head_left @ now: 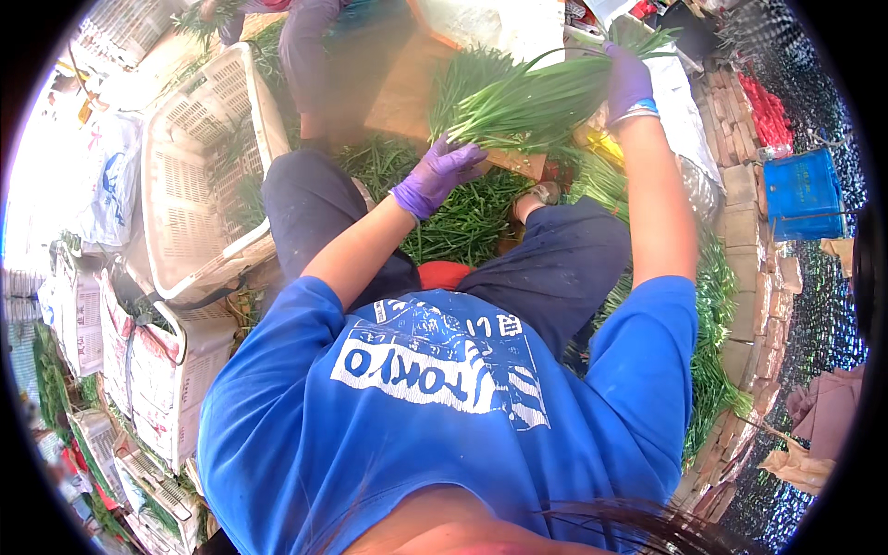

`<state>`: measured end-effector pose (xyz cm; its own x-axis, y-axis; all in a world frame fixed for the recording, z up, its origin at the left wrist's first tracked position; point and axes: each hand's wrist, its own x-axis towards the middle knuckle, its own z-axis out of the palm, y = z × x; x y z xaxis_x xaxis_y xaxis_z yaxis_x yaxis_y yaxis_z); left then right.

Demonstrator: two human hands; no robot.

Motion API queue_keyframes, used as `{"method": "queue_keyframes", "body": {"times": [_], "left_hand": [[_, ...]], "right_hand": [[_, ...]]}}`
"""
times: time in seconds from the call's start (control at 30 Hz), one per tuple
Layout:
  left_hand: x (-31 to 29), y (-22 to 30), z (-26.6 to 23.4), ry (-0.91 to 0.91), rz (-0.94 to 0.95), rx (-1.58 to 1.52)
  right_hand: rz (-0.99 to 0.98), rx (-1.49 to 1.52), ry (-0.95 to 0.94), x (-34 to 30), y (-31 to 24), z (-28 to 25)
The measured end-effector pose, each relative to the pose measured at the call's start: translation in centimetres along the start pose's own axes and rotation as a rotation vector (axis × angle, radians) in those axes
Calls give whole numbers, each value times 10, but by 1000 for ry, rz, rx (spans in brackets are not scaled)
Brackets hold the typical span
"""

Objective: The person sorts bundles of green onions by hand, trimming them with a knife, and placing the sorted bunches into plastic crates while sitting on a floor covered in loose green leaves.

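A long bunch of green garlic chives (527,106) is held out sideways in front of me, its pale cut ends to the left and its leafy tips to the right. My right hand (629,83), in a purple glove, is closed around the leafy part. My left hand (437,178), gloved in purple too, is at the pale ends with its fingers stretched out; whether it touches them I cannot tell. Under my hands, between my legs, lies a heap of loose green leaves (462,217). Another pile of chives (712,342) spreads along my right side.
A pale plastic crate (171,185) with some greens inside stands at my left. Nearer are packed white bags (153,370). A row of bricks (745,240) and a blue container (803,194) are at the right. Across from me sits another person (305,55).
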<state>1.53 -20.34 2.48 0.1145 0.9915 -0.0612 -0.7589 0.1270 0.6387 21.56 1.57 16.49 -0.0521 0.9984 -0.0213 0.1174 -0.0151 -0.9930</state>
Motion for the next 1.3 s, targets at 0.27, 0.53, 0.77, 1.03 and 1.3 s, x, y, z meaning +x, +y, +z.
{"method": "queue_keyframes", "body": {"times": [0.27,0.53,0.77,1.03,1.3], "left_hand": [[11,-7,-5,264,143,-446],[-3,2,-16,380,155,-67],[-14,-6,-48,-7,-14,-568],[-25,-6,-28,74,83,-771],[-18,1,-59,8,-7,-455]], "right_hand": [[-78,188,63,-41,28,46],[16,316,85,-54,49,54],[165,361,71,-23,92,51],[232,606,-40,-56,76,63],[270,530,-10,-68,85,79]]}}
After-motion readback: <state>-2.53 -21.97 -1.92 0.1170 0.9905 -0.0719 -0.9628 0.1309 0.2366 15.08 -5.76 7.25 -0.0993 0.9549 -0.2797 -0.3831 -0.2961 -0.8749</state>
